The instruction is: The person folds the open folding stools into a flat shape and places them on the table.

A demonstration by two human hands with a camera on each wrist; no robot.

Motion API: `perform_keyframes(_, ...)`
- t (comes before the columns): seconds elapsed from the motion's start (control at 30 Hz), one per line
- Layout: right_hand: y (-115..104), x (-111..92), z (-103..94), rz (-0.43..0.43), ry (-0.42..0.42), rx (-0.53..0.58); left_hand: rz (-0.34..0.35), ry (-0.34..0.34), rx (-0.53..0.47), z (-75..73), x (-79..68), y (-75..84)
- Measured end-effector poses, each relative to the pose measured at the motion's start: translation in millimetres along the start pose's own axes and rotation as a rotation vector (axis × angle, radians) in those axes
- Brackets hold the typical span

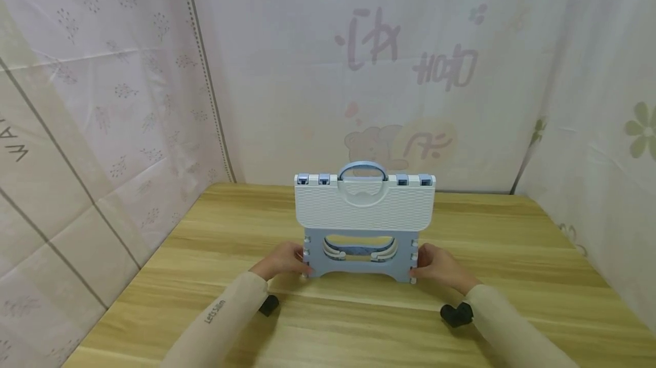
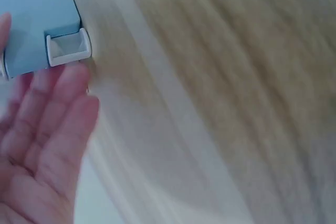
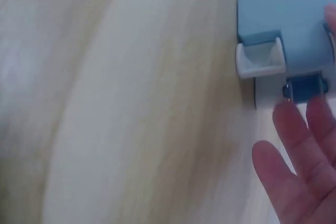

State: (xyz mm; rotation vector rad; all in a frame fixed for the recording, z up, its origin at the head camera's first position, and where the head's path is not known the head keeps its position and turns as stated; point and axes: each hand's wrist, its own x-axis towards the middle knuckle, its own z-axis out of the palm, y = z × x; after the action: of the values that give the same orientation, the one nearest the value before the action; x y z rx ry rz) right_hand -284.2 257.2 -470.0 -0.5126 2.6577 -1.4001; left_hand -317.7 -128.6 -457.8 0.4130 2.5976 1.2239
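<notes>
Folded stool [image 1: 364, 223] stood upright on table [image 1: 215, 231], legs not yet spread; flanked by left hand [image 1: 284, 260] and right hand [image 1: 435, 265], fingers straight, nothing grasped.

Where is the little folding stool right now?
In the head view the folded stool stands upright mid-table, between the left hand and the right hand at its lower corners.

Soft, even light fills the head view, sharp at centre with wide-angle bending at the edges; faint shadows fall under the folded stool [image 1: 364, 225] on the table [image 1: 205, 242]. Both wrist views are close, washed pale and heavily blurred.
</notes>
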Motion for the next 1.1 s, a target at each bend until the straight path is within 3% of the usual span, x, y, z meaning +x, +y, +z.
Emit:
perform_keyframes(0.13,0,2,0.2,-0.017,0.007,0.113,-0.048,0.034,0.021,-1.3,0.5,2.5)
perform_keyframes(0.23,0,3,2.1,-0.014,-0.011,0.160,-0.037,0.035,-0.008,0.2,0.3,3.4)
perform_keyframes(0.4,2,6,6.0,-0.001,-0.034,0.123,0.003,0.026,-0.023,1.2,0.1,4.9)
perform_keyframes(1.1,-1,8,7.8,-0.031,-0.014,0.048,-0.002,0.076,0.029,2.9,-2.5,8.1)
